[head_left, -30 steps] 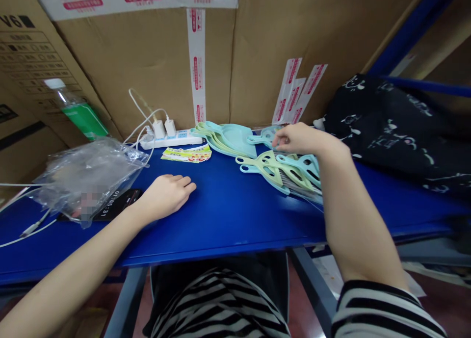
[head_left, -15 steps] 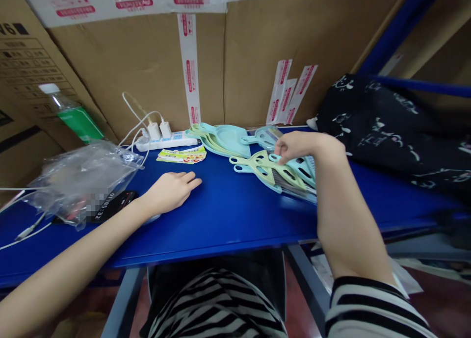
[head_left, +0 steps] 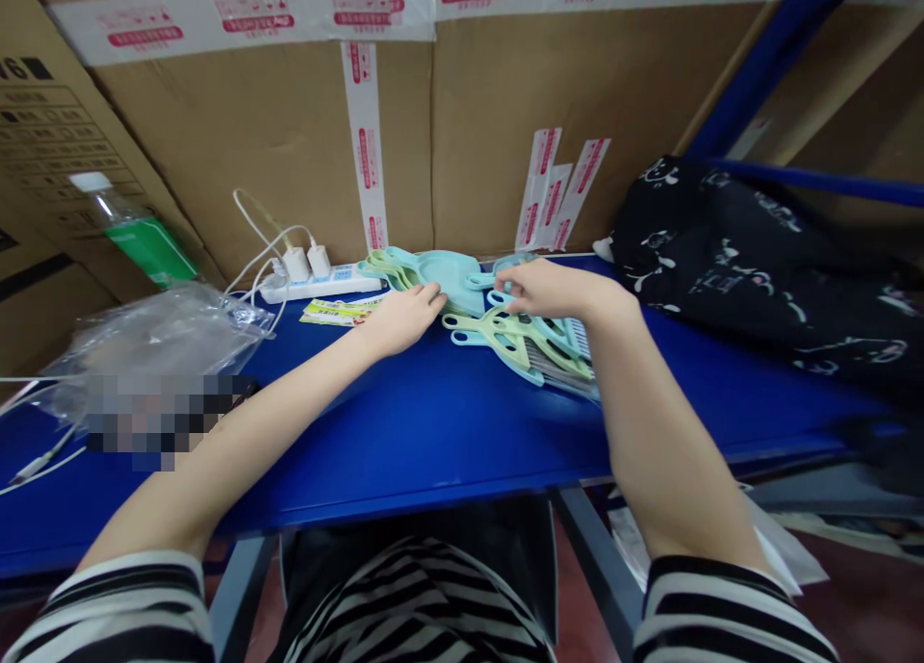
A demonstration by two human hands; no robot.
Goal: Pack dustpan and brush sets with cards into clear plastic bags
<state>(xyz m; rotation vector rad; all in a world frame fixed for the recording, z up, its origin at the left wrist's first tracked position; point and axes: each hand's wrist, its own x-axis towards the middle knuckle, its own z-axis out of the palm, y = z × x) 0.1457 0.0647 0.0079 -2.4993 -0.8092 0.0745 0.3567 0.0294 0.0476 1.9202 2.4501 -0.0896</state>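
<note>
My right hand point(head_left: 543, 287) is bent over the small brushes, its fingers closed on the handle of a light-blue brush point(head_left: 552, 334). Beneath that brush lie a green brush point(head_left: 563, 355) and other green and blue pieces with looped handles. My left hand point(head_left: 405, 320) reaches in from the left, fingers stretched out at the near edge of a stack of dustpans, a light-blue dustpan point(head_left: 451, 270) on top. Whether its fingertips touch the stack I cannot tell. Another light-blue handle point(head_left: 482, 281) shows behind my right hand, the rest partly hidden.
A white power strip point(head_left: 336, 283) with plugs and cables stands along the back. Printed labels point(head_left: 328, 312) lie before it. Clear plastic bags point(head_left: 173, 341) and a green-labelled bottle point(head_left: 148, 244) are at left, a black patterned bag point(head_left: 765, 268) at right. Cardboard boxes point(head_left: 281, 124) wall the back of the blue table point(head_left: 433, 432).
My left hand has moved right and away from me to the dustpan stack. My right hand has shifted left, and the light-blue brush has moved left with it.
</note>
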